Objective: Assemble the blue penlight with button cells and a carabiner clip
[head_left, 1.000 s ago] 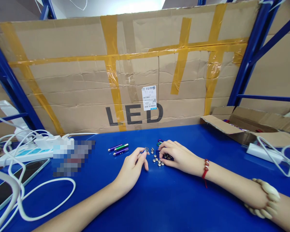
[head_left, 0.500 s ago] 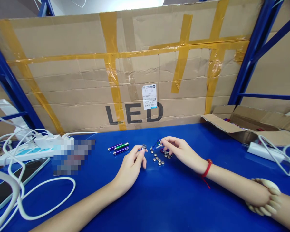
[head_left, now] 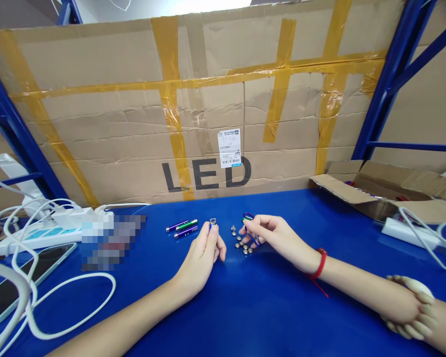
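My left hand (head_left: 199, 255) is closed in a pinch around a small blue piece with a silver metal end (head_left: 213, 221); most of it is hidden by the fingers. Between the thumb and fingertips of my right hand (head_left: 269, 232) is a thin blue carabiner clip (head_left: 253, 234), hanging over the blue table. Several small round silver caps (head_left: 246, 247) lie loose between the two hands, closest to the right fingertips. Left of my left hand rest two purple pen-shaped lights (head_left: 186, 232) and a green one (head_left: 186, 224).
A power strip (head_left: 13, 244) with tangled white cables and a phone (head_left: 26, 280) occupy the left side. At the right stand an open cardboard box (head_left: 394, 186) and a white block (head_left: 409, 234) with cable. A large taped cardboard sheet (head_left: 208, 109) rises behind the blue table (head_left: 245, 307).
My right hand has lifted a blue carabiner from beside the silver caps. The metal-ended piece in my left hand has turned more upright and shifted slightly left.
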The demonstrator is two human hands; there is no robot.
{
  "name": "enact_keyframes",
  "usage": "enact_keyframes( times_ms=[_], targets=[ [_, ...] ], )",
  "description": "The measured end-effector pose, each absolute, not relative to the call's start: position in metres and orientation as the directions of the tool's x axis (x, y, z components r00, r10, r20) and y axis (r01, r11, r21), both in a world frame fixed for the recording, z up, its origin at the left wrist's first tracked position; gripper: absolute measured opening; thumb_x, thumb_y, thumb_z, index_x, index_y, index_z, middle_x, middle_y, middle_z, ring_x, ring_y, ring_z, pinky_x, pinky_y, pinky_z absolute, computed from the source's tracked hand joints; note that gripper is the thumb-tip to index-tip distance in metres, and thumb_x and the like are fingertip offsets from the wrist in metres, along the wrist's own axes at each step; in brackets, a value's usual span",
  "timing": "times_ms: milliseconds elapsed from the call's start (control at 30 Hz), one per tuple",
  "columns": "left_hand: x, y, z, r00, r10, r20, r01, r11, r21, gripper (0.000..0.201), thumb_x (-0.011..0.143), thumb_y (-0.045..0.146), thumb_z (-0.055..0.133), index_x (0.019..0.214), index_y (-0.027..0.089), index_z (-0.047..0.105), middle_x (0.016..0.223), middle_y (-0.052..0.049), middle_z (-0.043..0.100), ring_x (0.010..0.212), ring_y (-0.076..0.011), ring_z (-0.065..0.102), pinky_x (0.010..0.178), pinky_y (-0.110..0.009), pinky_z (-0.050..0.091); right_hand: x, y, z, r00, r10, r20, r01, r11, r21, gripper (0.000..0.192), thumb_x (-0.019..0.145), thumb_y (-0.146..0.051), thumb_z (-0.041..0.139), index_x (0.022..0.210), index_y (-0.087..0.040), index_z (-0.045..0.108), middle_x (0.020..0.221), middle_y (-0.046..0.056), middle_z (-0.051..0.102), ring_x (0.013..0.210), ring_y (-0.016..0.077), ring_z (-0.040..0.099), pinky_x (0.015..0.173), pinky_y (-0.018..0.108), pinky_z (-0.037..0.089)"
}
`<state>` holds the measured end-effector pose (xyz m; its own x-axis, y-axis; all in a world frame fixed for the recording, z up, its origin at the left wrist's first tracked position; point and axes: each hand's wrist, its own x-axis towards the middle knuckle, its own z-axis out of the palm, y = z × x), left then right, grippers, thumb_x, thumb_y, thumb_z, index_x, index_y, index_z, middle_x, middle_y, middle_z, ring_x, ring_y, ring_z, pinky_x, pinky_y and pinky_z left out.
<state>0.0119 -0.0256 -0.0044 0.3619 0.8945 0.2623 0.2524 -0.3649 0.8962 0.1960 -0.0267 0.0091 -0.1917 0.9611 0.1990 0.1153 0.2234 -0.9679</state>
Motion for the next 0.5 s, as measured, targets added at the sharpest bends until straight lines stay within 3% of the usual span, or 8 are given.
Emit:
enact_keyframes(
  times_ms=[100,167,267,367,500],
  targets=[
    [0.012,-0.026,-0.004,0.379,0.89,0.254,0.257,-0.365,0.895,0.045,0.092,0.052,0.02,0.07,0.018,0.04,0.06,0.0,0.049,0.054,-0.0116,0.039,0.055,-0.025,0.031,0.195,-0.031,0.008,-0.244,0.952,0.187,0.167,0.232,-0.958,0.039,0.074,-0.052,0.061,0.075,-0.014,0.056,0.07,0.003,0.062,0.052,0.0104,0.058,0.047,0.02,0.046],
    [0.012,-0.027,-0.004,0.401,0.881,0.25,0.258,-0.37,0.892,0.044,0.092,0.051,0.019,0.071,0.018,0.039,0.06,0.001,0.049,0.055,-0.0119,0.039,0.056,-0.025,0.032,0.195,-0.034,0.007,-0.309,0.9,0.308,0.257,0.39,-0.884,0.032,0.078,-0.047,0.059,0.077,-0.015,0.06,0.073,0.003,0.062,0.05,0.009,0.056,0.047,0.02,0.046],
    [0.012,-0.028,-0.003,0.437,0.864,0.252,0.256,-0.387,0.886,0.038,0.093,0.048,0.022,0.076,0.019,0.038,0.061,0.001,0.05,0.057,-0.0121,0.041,0.059,-0.025,0.034,0.198,-0.039,0.006,-0.476,0.704,0.527,0.41,0.707,-0.575,0.023,0.087,-0.035,0.051,0.087,-0.018,0.067,0.09,0.005,0.062,0.07,0.0123,0.06,0.064,0.024,0.049],
    [0.011,-0.029,-0.003,0.456,0.852,0.256,0.265,-0.405,0.875,0.027,0.092,0.044,0.032,0.081,0.019,0.035,0.061,0.004,0.048,0.06,-0.0114,0.042,0.062,-0.024,0.034,0.2,-0.043,0.007,-0.59,0.582,0.56,0.527,0.803,-0.279,0.026,0.093,-0.029,0.042,0.105,-0.024,0.065,0.101,0.004,0.061,0.083,0.0134,0.06,0.069,0.023,0.046],
    [0.011,-0.028,-0.005,0.475,0.84,0.263,0.254,-0.417,0.873,0.02,0.09,0.037,0.039,0.082,0.019,0.034,0.063,0.005,0.048,0.061,-0.0104,0.045,0.061,-0.023,0.035,0.202,-0.043,0.006,-0.626,0.578,0.523,0.596,0.787,-0.157,0.024,0.092,-0.029,0.044,0.105,-0.027,0.064,0.105,0.0,0.061,0.07,0.0098,0.06,0.058,0.02,0.043]
  ],
)
